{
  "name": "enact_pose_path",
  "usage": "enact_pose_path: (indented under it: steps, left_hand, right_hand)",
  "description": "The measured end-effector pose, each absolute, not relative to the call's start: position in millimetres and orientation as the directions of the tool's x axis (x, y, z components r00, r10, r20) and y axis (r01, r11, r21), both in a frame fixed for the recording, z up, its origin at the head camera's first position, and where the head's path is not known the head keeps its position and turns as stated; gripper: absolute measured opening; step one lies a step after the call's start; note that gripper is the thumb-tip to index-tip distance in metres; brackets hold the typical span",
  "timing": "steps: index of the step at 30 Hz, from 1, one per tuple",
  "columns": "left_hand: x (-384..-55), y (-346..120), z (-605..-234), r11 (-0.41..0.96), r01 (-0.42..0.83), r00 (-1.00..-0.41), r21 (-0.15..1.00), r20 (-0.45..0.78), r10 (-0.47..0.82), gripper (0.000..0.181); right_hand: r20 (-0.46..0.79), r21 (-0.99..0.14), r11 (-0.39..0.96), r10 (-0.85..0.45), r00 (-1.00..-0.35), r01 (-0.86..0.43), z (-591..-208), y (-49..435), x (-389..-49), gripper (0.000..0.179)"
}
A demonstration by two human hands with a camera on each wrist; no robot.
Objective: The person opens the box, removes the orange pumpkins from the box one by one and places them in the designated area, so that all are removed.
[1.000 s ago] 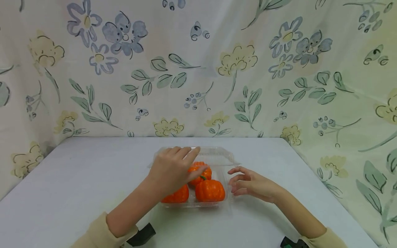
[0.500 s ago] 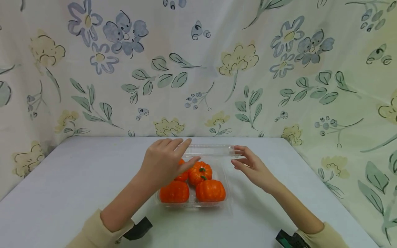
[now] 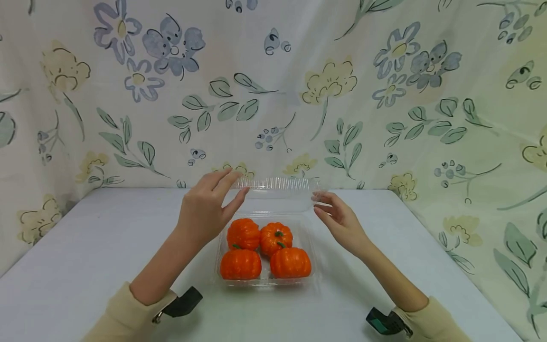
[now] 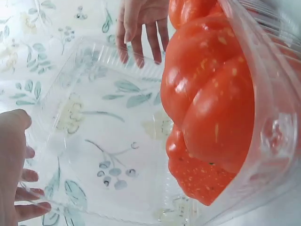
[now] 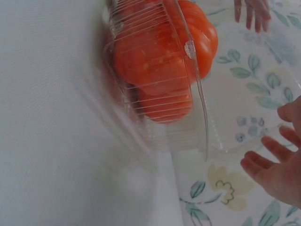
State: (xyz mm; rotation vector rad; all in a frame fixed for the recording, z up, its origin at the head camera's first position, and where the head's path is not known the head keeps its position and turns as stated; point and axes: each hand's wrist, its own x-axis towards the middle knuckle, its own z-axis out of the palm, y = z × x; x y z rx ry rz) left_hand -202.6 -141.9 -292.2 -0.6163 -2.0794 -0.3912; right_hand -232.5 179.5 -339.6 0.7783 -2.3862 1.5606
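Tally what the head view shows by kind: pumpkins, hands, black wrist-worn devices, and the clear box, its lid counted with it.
Orange pumpkins: 4
Hands (left hand, right hand): 2
Black wrist-worn devices: 2
Clear box with lid: 1
Total: 9

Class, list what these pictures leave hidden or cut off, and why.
Head view: left edge of the lid, behind the left hand.
Head view: floor of the box under the pumpkins, which cover it.
Left wrist view: the uppermost pumpkin, cut off by the top edge.
Right wrist view: the right hand, cut off by the right edge.
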Motion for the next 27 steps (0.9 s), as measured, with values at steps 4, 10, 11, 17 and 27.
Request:
enact_pose_path:
  steps: [4, 10, 11, 17, 27]
  left_hand:
    - [-208.1, -146.3, -295.6, 0.785, 0.578, -0.554, 0.222, 0.813, 0.179, 0.045]
    - [-216.3, -154.0, -299.9, 0.618, 0.571, -0.709, 0.54, 0.704, 0.039, 0.061]
    - [-217.2, -155.2, -300.2, 0.582, 0.558, -0.737, 0.591, 0.676, 0.019, 0.063]
    - [-223.0, -162.0, -305.1, 0.393, 0.403, -0.9, 0.827, 0.436, 0.007, 0.065]
    - [-235.4, -164.6, -320.7, 0.296, 0.182, -0.978, 0.938, 0.142, 0.151, 0.082]
  right_hand:
    - [0.429, -0.796, 0.308, -0.321, -0.844, -0.522, -340.0, 178.4, -235.7, 0.037]
    - [0.413, -0.795, 0.325, -0.328, -0.85, -0.512, -340.0, 177.9, -239.6, 0.042]
    - [0.405, -0.799, 0.325, -0.33, -0.853, -0.506, -339.9, 177.7, -240.1, 0.044]
    - [0.369, -0.812, 0.332, -0.346, -0.862, -0.481, -340.6, 176.1, -244.2, 0.052]
    - [0.293, -0.869, 0.293, -0.347, -0.891, -0.399, -345.6, 173.3, -252.5, 0.065]
